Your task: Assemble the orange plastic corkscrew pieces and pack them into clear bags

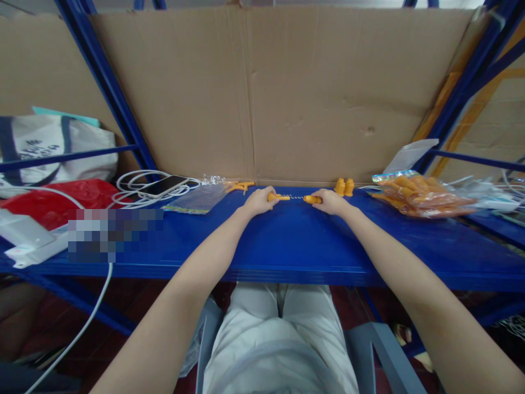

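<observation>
Orange ribbed piece (283, 197) is being held over the blue tabletop (287, 243), near its back edge, by the left grip (258, 201): fingers being closed around one end. Orange rounded piece (312, 200) is being pinched by the right grip (333, 202), fingers also closed. Gap is being shown between the two pieces; a thin coil (297, 197) is being seen there, attachment at either end can't be told.

Progress, as judged: work is being done midway, both pieces being handled but not touching. Two upright orange pieces (344, 187) are being supported by the tabletop beyond the right grip, not being handled. Further right, more orange parts are being held in a clear bag (422, 194). By the left grip, forked orange pieces (240, 186) are being seen beside a flat clear bag (200, 198).
</observation>
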### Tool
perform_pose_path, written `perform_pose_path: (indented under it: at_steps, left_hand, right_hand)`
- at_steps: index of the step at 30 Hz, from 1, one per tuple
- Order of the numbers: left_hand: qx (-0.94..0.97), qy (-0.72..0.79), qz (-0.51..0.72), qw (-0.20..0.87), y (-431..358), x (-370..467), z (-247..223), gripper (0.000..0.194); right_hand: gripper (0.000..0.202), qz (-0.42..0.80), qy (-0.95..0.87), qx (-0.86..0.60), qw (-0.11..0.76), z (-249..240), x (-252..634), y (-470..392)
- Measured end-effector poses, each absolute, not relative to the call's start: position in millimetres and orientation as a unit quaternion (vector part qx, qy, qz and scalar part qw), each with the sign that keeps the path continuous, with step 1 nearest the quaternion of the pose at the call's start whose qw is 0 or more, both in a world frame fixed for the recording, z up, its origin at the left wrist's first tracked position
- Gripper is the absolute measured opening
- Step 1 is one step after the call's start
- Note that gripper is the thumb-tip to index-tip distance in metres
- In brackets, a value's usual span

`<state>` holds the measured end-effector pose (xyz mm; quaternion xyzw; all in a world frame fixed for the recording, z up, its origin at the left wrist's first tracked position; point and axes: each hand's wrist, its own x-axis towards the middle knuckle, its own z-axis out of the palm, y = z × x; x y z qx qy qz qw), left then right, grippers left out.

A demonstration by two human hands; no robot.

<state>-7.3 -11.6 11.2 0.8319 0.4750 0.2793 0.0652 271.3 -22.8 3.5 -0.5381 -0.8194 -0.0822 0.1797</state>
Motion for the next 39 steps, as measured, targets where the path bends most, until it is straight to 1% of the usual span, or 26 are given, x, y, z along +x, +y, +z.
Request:
perform_pose_path:
  at_steps: [4,15,29,31,34,36,39]
  left_hand:
    - [0.839,0.458,0.283,0.079,-10.9,-7.1,10.6,0.016]
    - [0.847,0.43,0.303,0.079,-11.0,-5.4,9.1,0.014]
    - [0.847,0.421,0.318,0.055,-16.9,-3.0,12.3,0.015]
    - [0.846,0.423,0.32,0.053,-16.1,-2.9,11.7,0.015]
    - [0.84,0.428,0.329,0.058,-15.0,-2.7,11.3,0.015]
    - [0.836,0.429,0.336,0.062,-14.4,-2.5,11.2,0.015]
    - [0.835,0.426,0.343,0.066,-13.8,-2.3,11.3,0.016]
  right_hand:
    - [0.031,-0.081,-0.827,-0.518,0.201,3.9,271.8,-23.4]
    - [0.039,-0.054,-0.85,-0.438,0.287,0.5,261.4,-22.5]
    - [0.045,-0.008,-0.845,-0.42,0.332,5.1,249.9,-27.9]
    - [0.048,0.023,-0.833,-0.428,0.349,5.5,250.0,-26.6]
    - [0.054,0.109,-0.805,-0.435,0.388,6.2,252.6,-24.9]
    - [0.053,0.163,-0.787,-0.432,0.409,6.8,255.2,-24.4]
    - [0.048,0.205,-0.769,-0.43,0.426,7.5,258.1,-24.8]
